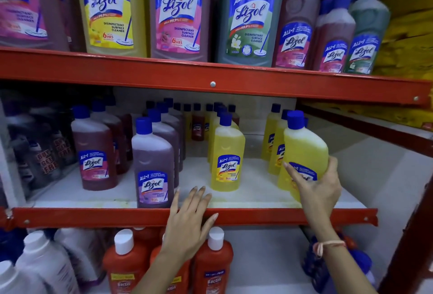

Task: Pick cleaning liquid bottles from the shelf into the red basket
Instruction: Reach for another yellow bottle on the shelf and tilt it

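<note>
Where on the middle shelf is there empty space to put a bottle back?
Bare white shelf lies between the purple bottle and the yellow bottle, above the left hand. More lies right of the right hand. The back row is crowded.

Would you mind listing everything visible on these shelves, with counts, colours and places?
Large bottles: four, pink, yellow, pink, green; top shelf, left to middle.
Smaller bottles: several, reddish and green, blue caps; top shelf, right.
Reddish bottles: a row; middle shelf, left.
Purple bottles: a row; middle shelf, centre-left.
Yellow bottles: two rows; middle shelf, centre and right.
Held yellow bottle: one, tilted, lifted at the right.
Orange bottles: three, white caps; bottom shelf.
White bottles: several; bottom shelf, left.
Shelf rails: red.
Left hand: open, resting on the middle rail.
Right hand: gripping the held yellow bottle.
</note>
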